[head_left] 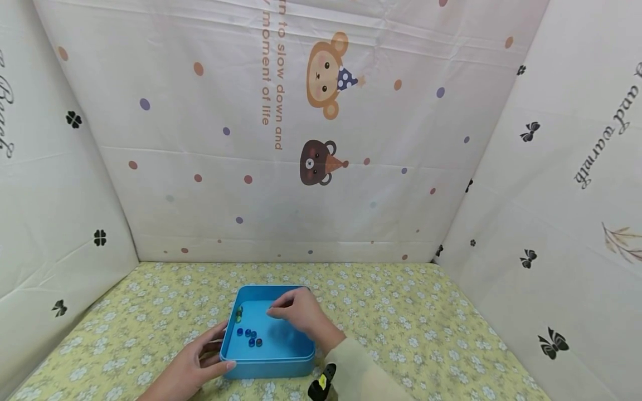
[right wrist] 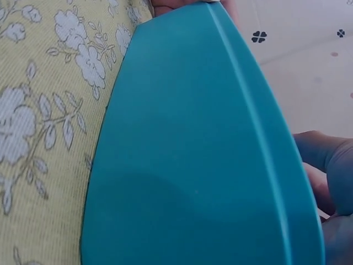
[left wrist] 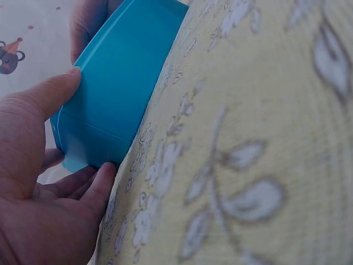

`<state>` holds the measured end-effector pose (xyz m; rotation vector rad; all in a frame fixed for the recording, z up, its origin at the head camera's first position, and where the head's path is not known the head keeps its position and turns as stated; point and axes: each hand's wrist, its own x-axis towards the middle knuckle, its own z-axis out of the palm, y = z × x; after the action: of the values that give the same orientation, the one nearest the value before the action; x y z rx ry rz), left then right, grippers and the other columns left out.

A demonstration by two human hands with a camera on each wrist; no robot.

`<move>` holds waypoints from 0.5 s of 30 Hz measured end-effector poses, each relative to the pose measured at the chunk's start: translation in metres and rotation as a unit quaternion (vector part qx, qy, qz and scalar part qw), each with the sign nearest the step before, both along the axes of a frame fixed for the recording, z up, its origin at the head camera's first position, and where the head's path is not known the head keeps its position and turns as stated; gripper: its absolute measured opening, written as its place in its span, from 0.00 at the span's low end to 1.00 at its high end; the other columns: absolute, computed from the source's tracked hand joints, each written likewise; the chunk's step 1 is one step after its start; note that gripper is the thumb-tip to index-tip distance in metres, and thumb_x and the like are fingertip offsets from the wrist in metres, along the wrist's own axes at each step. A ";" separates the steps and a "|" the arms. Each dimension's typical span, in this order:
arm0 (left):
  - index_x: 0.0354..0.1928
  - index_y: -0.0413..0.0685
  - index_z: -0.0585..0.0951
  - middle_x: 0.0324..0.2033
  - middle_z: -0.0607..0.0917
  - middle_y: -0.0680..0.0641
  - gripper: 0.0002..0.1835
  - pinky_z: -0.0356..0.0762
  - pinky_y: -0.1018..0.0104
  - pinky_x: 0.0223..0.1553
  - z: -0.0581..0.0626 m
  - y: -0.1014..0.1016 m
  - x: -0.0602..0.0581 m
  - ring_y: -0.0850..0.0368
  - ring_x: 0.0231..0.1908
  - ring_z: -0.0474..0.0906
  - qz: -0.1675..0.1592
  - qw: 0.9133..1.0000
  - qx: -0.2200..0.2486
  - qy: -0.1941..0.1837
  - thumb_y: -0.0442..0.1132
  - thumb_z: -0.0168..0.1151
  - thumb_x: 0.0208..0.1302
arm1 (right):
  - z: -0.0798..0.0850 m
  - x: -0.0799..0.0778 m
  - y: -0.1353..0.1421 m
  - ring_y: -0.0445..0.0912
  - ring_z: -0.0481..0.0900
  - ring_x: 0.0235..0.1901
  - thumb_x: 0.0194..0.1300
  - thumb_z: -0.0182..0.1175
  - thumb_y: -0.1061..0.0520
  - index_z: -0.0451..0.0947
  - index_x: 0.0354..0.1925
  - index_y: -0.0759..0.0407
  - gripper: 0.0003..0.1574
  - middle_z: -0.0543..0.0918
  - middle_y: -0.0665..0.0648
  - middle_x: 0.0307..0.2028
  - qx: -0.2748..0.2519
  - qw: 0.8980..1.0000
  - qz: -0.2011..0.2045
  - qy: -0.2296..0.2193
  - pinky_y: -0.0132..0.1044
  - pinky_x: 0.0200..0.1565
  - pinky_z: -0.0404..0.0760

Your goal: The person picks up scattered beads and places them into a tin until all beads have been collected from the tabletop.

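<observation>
A blue rectangular box (head_left: 268, 367) stands on the flowered cloth, its top uncovered. On its floor, toward the left, lie several blue marbles (head_left: 240, 332) and a few greenish ones (head_left: 238, 319) by the left wall. My left hand (head_left: 193, 359) grips the box's front left corner; in the left wrist view the thumb (left wrist: 60, 91) presses one wall and the fingers wrap the adjoining side. Over the box's right part is my right hand (head_left: 301, 312), thumb and forefinger brought together above the floor. Whether a marble sits between those fingertips is hidden. The right wrist view is mostly box wall (right wrist: 187, 127).
A yellow cloth with white flowers (head_left: 411, 334) covers the table. Behind it hangs a white printed sheet (head_left: 401, 128), with similar sheets at left and right. A black strap with a yellow patch (head_left: 322, 382) is on the right sleeve.
</observation>
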<state>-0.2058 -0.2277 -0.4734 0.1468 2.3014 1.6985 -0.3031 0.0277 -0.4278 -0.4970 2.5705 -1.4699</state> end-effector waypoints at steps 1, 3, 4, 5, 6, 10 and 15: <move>0.82 0.46 0.50 0.75 0.58 0.25 0.51 0.86 0.53 0.68 0.000 0.000 0.000 0.27 0.69 0.67 0.000 1.000 0.000 0.000 0.52 0.68 0.69 | -0.001 -0.001 -0.001 0.39 0.82 0.35 0.63 0.75 0.47 0.92 0.36 0.48 0.07 0.87 0.44 0.35 0.004 1.000 0.000 0.002 0.34 0.35 0.89; 0.82 0.46 0.49 0.75 0.58 0.25 0.51 0.85 0.52 0.68 0.000 0.000 0.000 0.27 0.69 0.67 0.000 1.000 0.000 -0.001 0.52 0.68 0.69 | -0.002 -0.001 -0.003 0.39 0.82 0.35 0.63 0.75 0.48 0.92 0.35 0.48 0.07 0.87 0.44 0.35 0.011 1.000 -0.001 0.000 0.35 0.35 0.89; 0.82 0.46 0.49 0.75 0.58 0.25 0.51 0.85 0.52 0.68 0.000 0.000 0.000 0.27 0.69 0.67 0.000 1.000 0.001 -0.001 0.52 0.68 0.69 | -0.002 -0.001 -0.004 0.39 0.82 0.35 0.62 0.75 0.48 0.92 0.35 0.48 0.06 0.87 0.44 0.35 0.015 1.000 -0.002 -0.003 0.36 0.36 0.89; 0.82 0.46 0.49 0.75 0.58 0.25 0.51 0.85 0.52 0.69 0.000 0.000 0.000 0.27 0.69 0.67 -0.001 1.000 0.002 -0.002 0.52 0.68 0.69 | -0.003 -0.001 -0.005 0.39 0.82 0.36 0.62 0.75 0.48 0.92 0.34 0.48 0.06 0.87 0.44 0.35 0.019 1.000 -0.002 -0.003 0.37 0.36 0.89; 0.82 0.47 0.49 0.75 0.58 0.25 0.51 0.85 0.52 0.69 -0.001 -0.001 0.000 0.27 0.69 0.67 0.000 1.000 0.002 -0.002 0.52 0.68 0.69 | -0.003 -0.001 -0.006 0.39 0.82 0.36 0.62 0.75 0.49 0.92 0.34 0.48 0.06 0.87 0.44 0.36 0.023 1.000 -0.001 -0.003 0.37 0.36 0.89; 0.83 0.47 0.49 0.75 0.58 0.25 0.51 0.85 0.51 0.69 -0.001 -0.001 0.000 0.27 0.69 0.66 -0.001 1.000 0.002 -0.004 0.53 0.67 0.69 | -0.005 -0.002 -0.011 0.40 0.81 0.35 0.61 0.76 0.51 0.92 0.33 0.50 0.05 0.87 0.46 0.37 0.034 0.999 -0.004 -0.006 0.38 0.34 0.89; 0.83 0.46 0.48 0.76 0.57 0.25 0.51 0.85 0.50 0.69 0.000 -0.001 0.000 0.26 0.70 0.65 -0.007 1.000 0.009 -0.005 0.53 0.67 0.70 | -0.005 -0.002 -0.016 0.40 0.81 0.34 0.60 0.77 0.52 0.92 0.31 0.51 0.05 0.87 0.47 0.37 0.051 0.998 -0.016 -0.014 0.38 0.32 0.89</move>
<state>-0.2057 -0.2285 -0.4735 0.1585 2.2722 1.7102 -0.3053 0.0113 -0.4329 -0.4216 2.6279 -1.3364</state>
